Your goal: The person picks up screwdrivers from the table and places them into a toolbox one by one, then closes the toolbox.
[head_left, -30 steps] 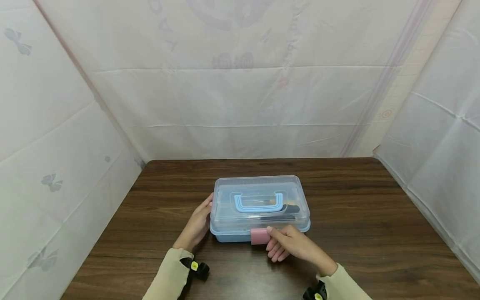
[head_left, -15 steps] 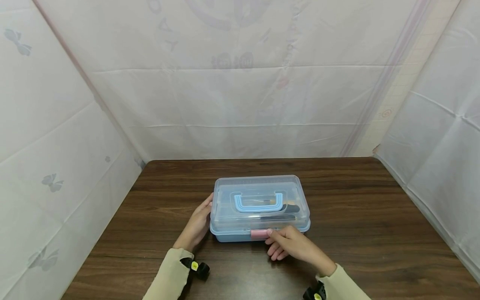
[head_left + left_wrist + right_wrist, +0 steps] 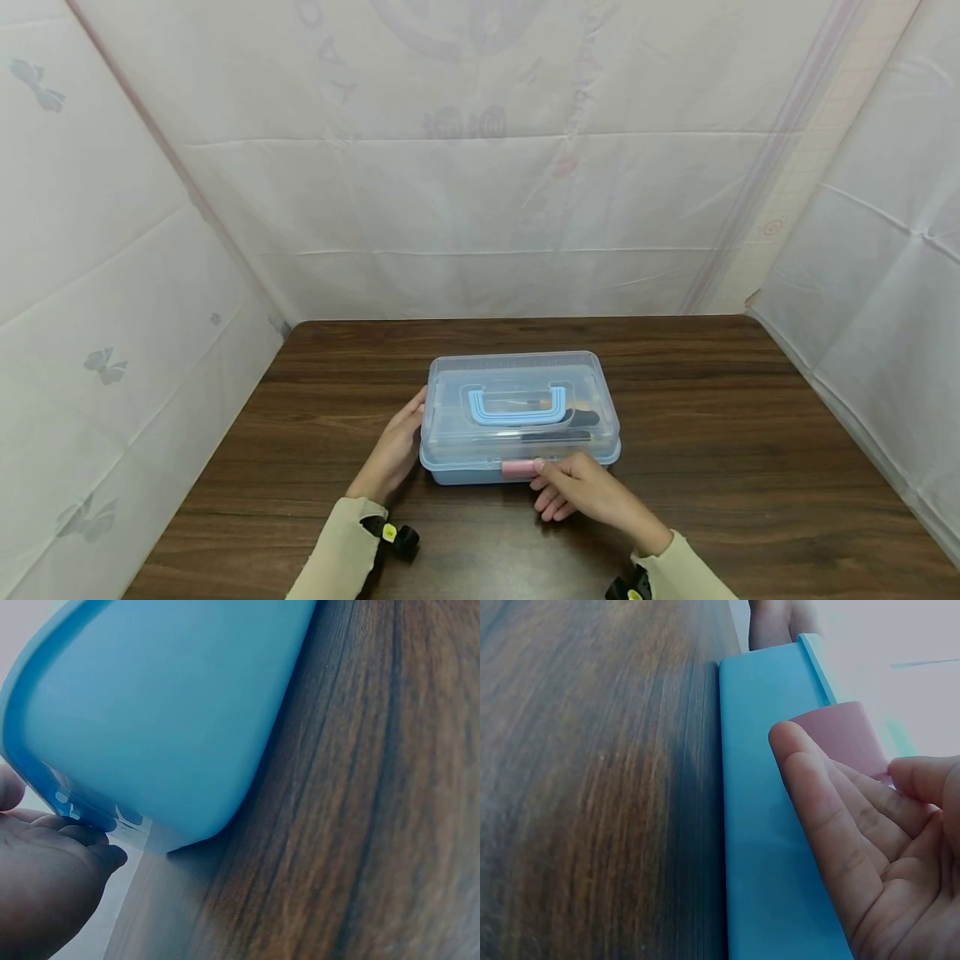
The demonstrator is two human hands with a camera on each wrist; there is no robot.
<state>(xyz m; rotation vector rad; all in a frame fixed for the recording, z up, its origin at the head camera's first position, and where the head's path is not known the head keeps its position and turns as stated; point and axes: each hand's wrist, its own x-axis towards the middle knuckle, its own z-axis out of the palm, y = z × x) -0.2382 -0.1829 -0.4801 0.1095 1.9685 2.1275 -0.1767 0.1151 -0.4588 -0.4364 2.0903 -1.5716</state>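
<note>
A pale blue storage box rests on the table, its clear lid lowered over it. On the lid lies a light blue carry handle. My right hand is at the pink latch on the front, pinching its right end with the thumb on top and the other fingers below. The right wrist view shows the latch against the blue front wall. My left hand lies along the left side of the box, fingers straight. In the left wrist view its fingers touch the wall below the rim.
Dark slim items show through the lid inside the box. The brown wooden table extends on both sides. Pale printed sheeting hangs behind the table and at both sides.
The pink latch has swung from sticking outward to lying closer against the front, with my right hand following it slightly. Little differs in the last half second. My left hand and the box stay put.
</note>
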